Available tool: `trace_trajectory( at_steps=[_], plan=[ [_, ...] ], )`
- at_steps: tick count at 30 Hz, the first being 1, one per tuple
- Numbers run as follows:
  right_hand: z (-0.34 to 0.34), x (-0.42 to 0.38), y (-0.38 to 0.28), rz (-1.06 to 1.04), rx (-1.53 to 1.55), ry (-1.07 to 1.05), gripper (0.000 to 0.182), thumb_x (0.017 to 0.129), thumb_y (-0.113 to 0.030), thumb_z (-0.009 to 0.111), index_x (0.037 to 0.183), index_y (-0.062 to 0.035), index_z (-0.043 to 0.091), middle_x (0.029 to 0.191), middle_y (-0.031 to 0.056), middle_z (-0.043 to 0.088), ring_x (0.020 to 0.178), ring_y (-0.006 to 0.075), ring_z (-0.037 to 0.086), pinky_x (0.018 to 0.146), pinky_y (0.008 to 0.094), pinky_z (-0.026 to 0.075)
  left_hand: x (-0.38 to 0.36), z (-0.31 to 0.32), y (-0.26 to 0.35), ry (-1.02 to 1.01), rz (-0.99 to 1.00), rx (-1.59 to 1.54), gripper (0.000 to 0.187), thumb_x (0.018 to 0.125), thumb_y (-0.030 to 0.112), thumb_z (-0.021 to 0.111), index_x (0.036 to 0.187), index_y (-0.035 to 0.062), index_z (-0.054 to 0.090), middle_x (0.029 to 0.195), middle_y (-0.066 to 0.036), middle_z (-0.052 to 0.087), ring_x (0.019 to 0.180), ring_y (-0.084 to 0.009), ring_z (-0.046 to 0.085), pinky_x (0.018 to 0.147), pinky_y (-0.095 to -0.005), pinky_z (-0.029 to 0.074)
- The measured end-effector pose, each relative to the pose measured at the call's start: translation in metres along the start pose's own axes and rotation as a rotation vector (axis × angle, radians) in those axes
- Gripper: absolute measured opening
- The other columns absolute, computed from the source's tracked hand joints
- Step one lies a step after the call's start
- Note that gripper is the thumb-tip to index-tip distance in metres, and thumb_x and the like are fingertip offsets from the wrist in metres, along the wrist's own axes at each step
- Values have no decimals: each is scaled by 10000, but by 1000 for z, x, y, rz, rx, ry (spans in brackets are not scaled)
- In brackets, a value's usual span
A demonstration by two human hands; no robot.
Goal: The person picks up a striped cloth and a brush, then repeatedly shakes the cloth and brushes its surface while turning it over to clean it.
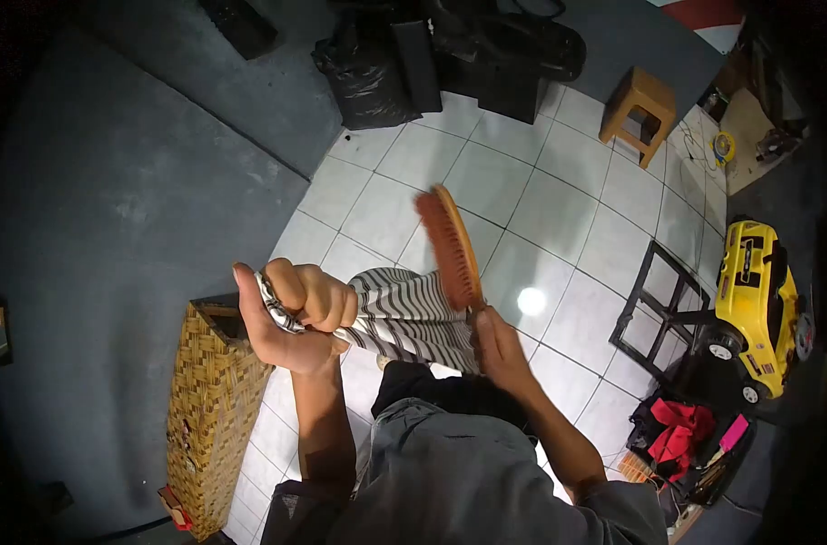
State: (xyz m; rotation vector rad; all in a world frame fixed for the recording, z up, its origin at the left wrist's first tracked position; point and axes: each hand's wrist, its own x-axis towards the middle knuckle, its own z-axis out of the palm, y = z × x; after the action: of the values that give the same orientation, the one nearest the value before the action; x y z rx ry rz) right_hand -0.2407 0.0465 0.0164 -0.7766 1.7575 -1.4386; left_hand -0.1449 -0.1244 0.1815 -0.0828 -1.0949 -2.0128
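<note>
My left hand (pixel 300 313) is closed in a fist round the bunched end of a striped cloth (pixel 404 309), white with dark stripes. From there the cloth stretches to the right, toward my other hand. My right hand (pixel 502 350) grips the handle of a brush (pixel 454 250), which has a wooden back and reddish-brown bristles. The brush points up and away from me, bristles facing left, and its lower part overlaps the right side of the cloth. The lower end of the handle is hidden in my fingers.
A tall woven bamboo box (pixel 214 409) stands at my left by the grey wall (pixel 141 209). Black bags (pixel 368 86) sit at the back, a stool (pixel 640 109) beyond. On the right are a dark frame (pixel 627 318), a yellow toy car (pixel 754 309) and red cloth (pixel 679 436). White tiles (pixel 559 209) cover the floor.
</note>
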Motion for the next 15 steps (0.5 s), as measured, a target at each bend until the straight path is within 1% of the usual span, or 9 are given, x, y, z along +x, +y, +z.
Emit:
trace_trajectory(
  at_steps=[1,2,5,8,10,11,13,14,15],
  plan=[
    [4,-4,-29,-30,102,-48,338,936,-276,329,898,31,465,673,217,530,626,355,525,595,426,398,2,2,0,-75,-5,-5,457,952,391,188,572,144,241,437,31,202,341,-71,119,314,-238,118],
    [6,-5,-45,-193,13,-114,266,928,-243,358,921,9,441,662,224,518,603,358,527,562,416,396,3,4,1,-149,-8,-8,462,953,389,181,570,141,251,432,30,214,329,-68,139,305,-230,128],
    [22,2,-15,-358,-130,-141,237,918,-244,385,916,-10,426,656,243,520,601,387,539,528,430,392,7,12,11,-332,77,9,469,955,380,166,570,136,272,429,26,247,309,-61,182,288,-215,158],
    [15,19,84,-148,-612,-166,255,913,-286,384,955,-38,424,662,239,559,621,407,563,514,487,417,8,14,32,-299,137,-130,502,942,424,155,556,132,290,406,8,268,281,-80,202,270,-217,204],
    [-5,13,167,150,-903,-269,309,882,-285,398,981,-34,550,760,200,617,712,358,610,609,454,485,5,4,46,-292,183,-144,493,946,408,152,558,134,285,415,11,277,286,-73,205,270,-213,205],
    [-22,-3,173,144,-911,-260,325,893,-292,411,922,10,529,705,218,608,673,366,611,608,468,482,4,1,51,-287,216,-164,483,949,392,150,560,137,279,424,14,287,291,-66,208,270,-209,207],
    [-47,-30,278,460,-1072,-494,278,787,-246,517,950,-41,610,929,151,628,909,292,605,719,395,503,1,-2,57,-264,235,-161,475,952,376,149,562,137,276,430,16,289,295,-63,209,270,-207,209],
    [-55,-40,281,609,-1094,-500,458,837,-446,423,953,-61,642,974,161,623,939,308,595,785,405,478,0,-3,60,-241,245,-159,466,955,361,149,565,138,272,436,17,291,298,-59,210,271,-205,211],
    [-58,-48,278,556,-1061,-494,430,836,-394,452,996,-31,618,921,189,624,863,325,611,736,401,496,0,-3,59,-277,221,-164,476,950,380,152,560,138,280,434,17,280,300,-64,198,277,-208,195]
  ],
)
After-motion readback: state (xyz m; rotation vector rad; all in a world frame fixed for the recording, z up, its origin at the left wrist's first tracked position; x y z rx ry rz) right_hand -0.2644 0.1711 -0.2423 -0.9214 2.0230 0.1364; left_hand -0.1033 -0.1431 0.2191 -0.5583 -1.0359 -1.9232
